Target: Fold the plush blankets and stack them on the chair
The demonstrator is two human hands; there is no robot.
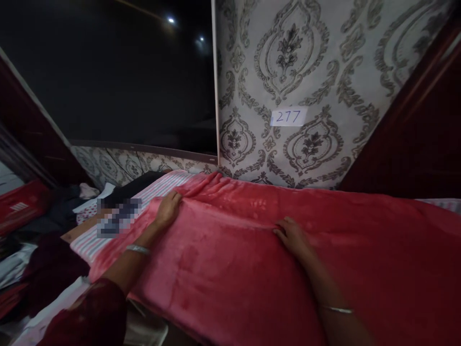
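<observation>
A plush red blanket (223, 274) covers most of the surface before me, with a folded edge running across its middle. At the left end of that fold, my left hand (168, 209) is closed on the bunched cloth. Farther right along the same fold, my right hand (292, 235) grips the edge, thumb and fingers curled on it. Wrinkles gather in the blanket beyond my left hand. Under its left side shows a striped sheet (84, 247) in white, pink and grey.
A large dark television (118, 72) hangs behind on the left. A paper marked 277 (288, 116) is on the patterned wall (248, 96). Piled clothes (54, 254) and a red bag (23, 204) lie at the left. Dark wood (414, 134) rises at the right.
</observation>
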